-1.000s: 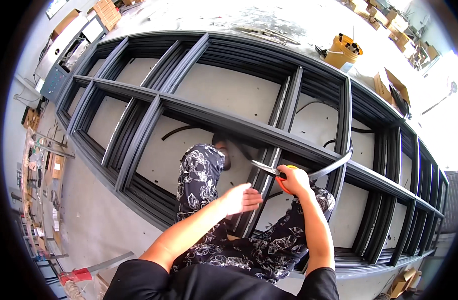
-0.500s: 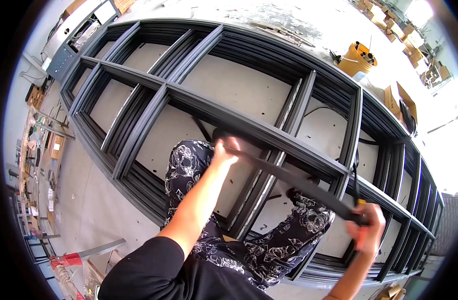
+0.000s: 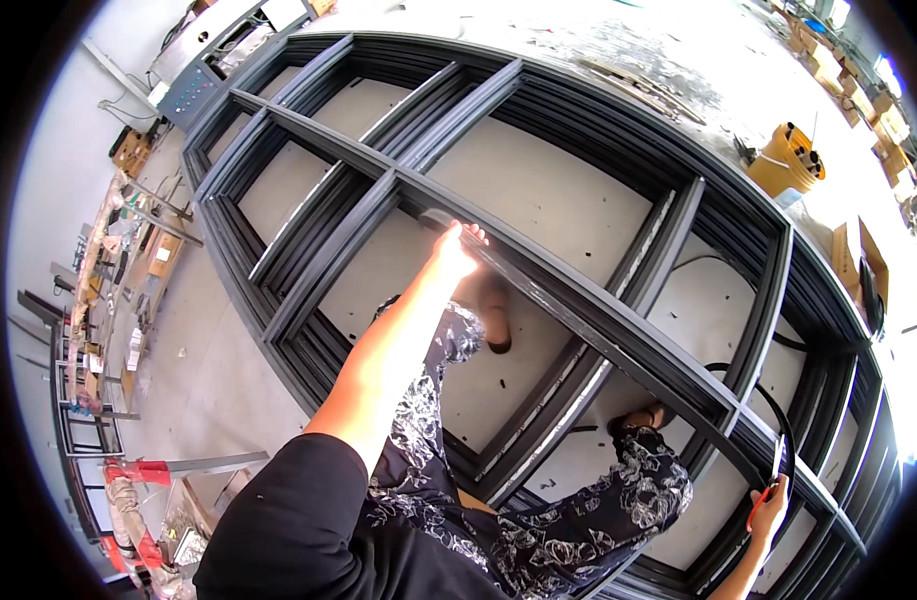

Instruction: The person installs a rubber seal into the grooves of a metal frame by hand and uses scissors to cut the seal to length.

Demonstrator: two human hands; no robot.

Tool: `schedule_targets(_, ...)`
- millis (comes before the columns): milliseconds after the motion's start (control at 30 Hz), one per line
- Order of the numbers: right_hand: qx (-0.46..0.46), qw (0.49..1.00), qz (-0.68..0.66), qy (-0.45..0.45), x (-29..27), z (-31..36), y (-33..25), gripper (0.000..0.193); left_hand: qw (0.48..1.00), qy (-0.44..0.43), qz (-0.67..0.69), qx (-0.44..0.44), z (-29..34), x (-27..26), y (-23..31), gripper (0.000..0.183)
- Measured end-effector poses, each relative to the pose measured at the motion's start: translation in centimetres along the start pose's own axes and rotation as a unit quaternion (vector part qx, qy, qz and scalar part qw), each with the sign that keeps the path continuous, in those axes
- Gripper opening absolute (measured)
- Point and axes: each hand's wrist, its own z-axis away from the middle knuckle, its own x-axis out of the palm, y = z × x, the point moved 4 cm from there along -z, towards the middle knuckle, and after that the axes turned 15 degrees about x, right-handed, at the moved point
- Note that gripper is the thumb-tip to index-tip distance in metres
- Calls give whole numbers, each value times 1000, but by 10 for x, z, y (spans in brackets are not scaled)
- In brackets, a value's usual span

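Note:
Stacked dark grey metal window frames (image 3: 569, 268) lie in front of me, and I stand with my feet inside their openings. A long black flexible strip (image 3: 619, 355) stretches along the near side of the long middle rail. My left hand (image 3: 457, 250) is closed on the strip near its left end, against the rail. Lower right, my right hand (image 3: 771, 508) grips red-handled scissors (image 3: 777, 468), blades pointing up. The strip's right part curves in a loop beside the scissors; whether my right fingers also pinch it, I cannot tell.
A yellow bucket (image 3: 787, 165) with dark pieces inside and an open cardboard box (image 3: 859, 268) stand beyond the frames to the right. Cluttered shelving (image 3: 129, 290) lines the left side. A stand with red wrapping (image 3: 139, 472) is at lower left.
The strip, held up and blurred across my legs before, now lies along the middle rail. My right hand has moved down and right with the scissors. The view has shifted.

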Motion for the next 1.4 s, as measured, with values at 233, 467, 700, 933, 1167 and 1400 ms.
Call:
schedule_targets(233, -96, 990, 71, 74, 82, -60, 4, 56, 994, 55, -86, 42, -51, -8, 30, 19)
schedule_targets(467, 14, 986, -164, -38, 83, -127, 65, 51, 978, 179, -87, 66, -68, -11, 20, 26)
schedule_targets(700, -83, 977, -195, -2, 107, -77, -86, 42, 964, 161, -103, 184, -34, 23, 18, 33)
schedule_targets(933, -310, 947, 45, -66, 163, 22, -217, 47, 928, 54, -171, 328, -3, 42, 22, 36)
schedule_targets(1167, -280, 954, 101, 30, 169, 7, -209, 41, 920, 158, -174, 314, -61, 14, 35, 42)
schedule_targets(1400, -245, 963, 106, 26, 165, 6, -223, 45, 964, 99, -108, 223, -86, 0, 25, 40)
